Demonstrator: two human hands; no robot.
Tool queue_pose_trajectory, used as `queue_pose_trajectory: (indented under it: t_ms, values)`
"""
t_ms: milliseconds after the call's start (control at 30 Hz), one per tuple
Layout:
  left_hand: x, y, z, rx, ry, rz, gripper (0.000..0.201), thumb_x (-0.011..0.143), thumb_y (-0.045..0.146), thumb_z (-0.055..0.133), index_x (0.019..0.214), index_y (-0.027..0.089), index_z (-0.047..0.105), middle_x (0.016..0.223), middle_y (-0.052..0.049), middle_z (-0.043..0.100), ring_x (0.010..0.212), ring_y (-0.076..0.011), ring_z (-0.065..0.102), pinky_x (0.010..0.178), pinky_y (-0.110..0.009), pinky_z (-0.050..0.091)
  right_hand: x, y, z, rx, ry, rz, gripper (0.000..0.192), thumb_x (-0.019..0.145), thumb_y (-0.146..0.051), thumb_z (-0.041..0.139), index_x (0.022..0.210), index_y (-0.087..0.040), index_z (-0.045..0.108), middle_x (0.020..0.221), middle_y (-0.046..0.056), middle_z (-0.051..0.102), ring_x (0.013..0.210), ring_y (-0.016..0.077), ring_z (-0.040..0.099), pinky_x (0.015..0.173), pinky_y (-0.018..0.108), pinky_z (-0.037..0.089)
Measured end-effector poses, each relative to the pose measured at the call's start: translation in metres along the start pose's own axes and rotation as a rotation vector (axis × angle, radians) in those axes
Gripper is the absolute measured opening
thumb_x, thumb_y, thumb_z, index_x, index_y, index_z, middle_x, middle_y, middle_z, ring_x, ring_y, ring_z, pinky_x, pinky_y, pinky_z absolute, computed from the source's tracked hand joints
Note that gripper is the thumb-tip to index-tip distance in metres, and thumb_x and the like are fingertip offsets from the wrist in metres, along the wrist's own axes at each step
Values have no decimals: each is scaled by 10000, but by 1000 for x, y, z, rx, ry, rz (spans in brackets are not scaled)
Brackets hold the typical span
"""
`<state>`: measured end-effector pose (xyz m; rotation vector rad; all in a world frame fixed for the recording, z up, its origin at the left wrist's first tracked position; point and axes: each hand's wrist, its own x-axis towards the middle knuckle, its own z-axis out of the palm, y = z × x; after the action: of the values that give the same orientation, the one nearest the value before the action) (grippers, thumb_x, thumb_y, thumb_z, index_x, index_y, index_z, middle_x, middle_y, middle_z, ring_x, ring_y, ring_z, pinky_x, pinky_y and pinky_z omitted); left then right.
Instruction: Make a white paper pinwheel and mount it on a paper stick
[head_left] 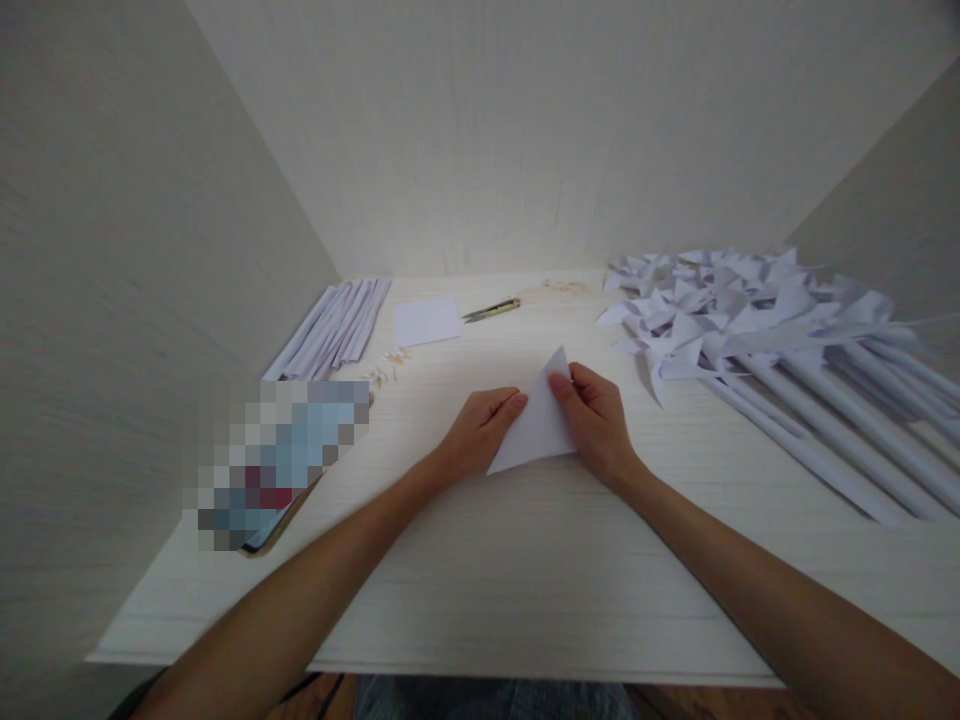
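Pinching a folded paper triangle [538, 425] between them, the left hand [480, 428] and right hand [596, 420] meet at mid-surface [525, 560] — its apex points away, its long edge slants toward the left wrist. Beyond lie a paper square [426, 321], scissors [491, 309], rolled sticks [337, 325] left — finished pinwheels [750, 310] right.

We see one view only, from our head, looking forward and down, close over the tabletop [525, 600] toward the walls.
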<state>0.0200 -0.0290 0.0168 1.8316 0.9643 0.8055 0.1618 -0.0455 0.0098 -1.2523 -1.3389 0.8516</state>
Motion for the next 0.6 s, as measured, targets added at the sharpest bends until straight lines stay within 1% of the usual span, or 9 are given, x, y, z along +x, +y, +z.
queue_pose_trajectory:
  t_ms: [167,233,367,433,533,600]
  values:
    - [-3,2,-1,81,-8,44,335,805,366,340,527,187,289,490,50,291,477,-74,276,436,-217,204,-1,0,1,18,-29,13,306,767,-381,448,552,-199,329,511,-45,316,469,84,295,402,220,222]
    - [-2,1,-1,53,-13,34,335,803,374,341,530,187,292,494,50,293,477,-73,277,434,-216,204,-1,0,1,22,-23,16,305,768,-376,446,550,-199,327,508,-48,311,462,82,290,403,223,222]
    - [2,-2,0,-52,-32,-22,337,798,406,340,546,184,317,505,54,291,470,-69,271,429,-215,209,0,0,0,4,34,-3,314,773,-374,447,544,-200,321,502,-50,302,458,81,273,399,223,210]
    - [3,-3,0,-59,-41,-27,342,796,413,342,543,184,317,502,56,276,467,-69,263,427,-215,207,1,0,-1,-4,69,-9,315,776,-372,446,545,-200,319,502,-50,294,460,80,266,396,221,204]
    - [2,-2,-1,17,-46,4,344,801,397,342,533,185,304,497,54,278,471,-70,264,432,-217,200,2,1,-2,-4,100,-11,320,778,-376,446,544,-199,317,503,-51,284,458,77,256,393,218,201]
    - [0,-1,-1,88,-45,37,340,808,373,333,526,187,290,490,53,279,471,-71,264,437,-220,197,3,2,-2,-4,90,-12,318,779,-384,444,549,-198,328,509,-47,297,464,79,269,394,217,205]
